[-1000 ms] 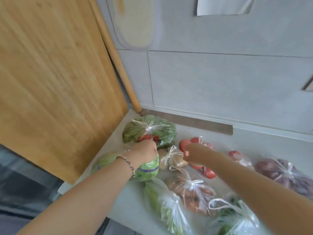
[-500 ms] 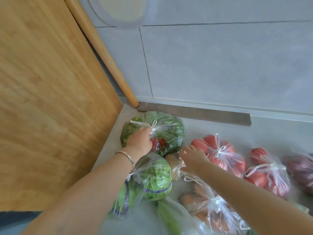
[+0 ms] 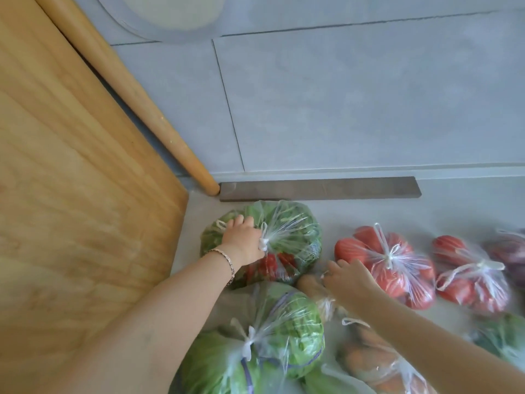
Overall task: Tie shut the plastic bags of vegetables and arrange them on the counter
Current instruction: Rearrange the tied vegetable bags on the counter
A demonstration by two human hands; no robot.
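The bag of greens, with red chillies showing through its near side, lies towards the back of the bench. It is just in front of a dark grey bar that runs along the foot of the tiled wall. Its neck is tied in a white knot on top. The left hand is on this bag from above. The fingers curl over its far left side and the thumb lies against the knot, so the hand has hold of it. A bracelet circles that wrist.

Just beside the bag of greens, to its near right, sits a small bag of pale brown pieces. The right hand reaches over it with the fingertips at the plastic. Blur hides whether they pinch it or only touch it, so I cannot tell how far this hand is closed.

A tied cabbage bag lies nearer the person, up against the bag of greens. To the right of the right hand, a large tomato bag and a smaller tomato bag, both knotted, lie side by side. A purple bag is cut off at the right edge. Under the right forearm is a bag of orange-brown roots, and a dark green bag lies to its right.

On the left a wooden board stands tilted. A rolling pin leans behind it, with its tip on the bench beside the left end of the bar.
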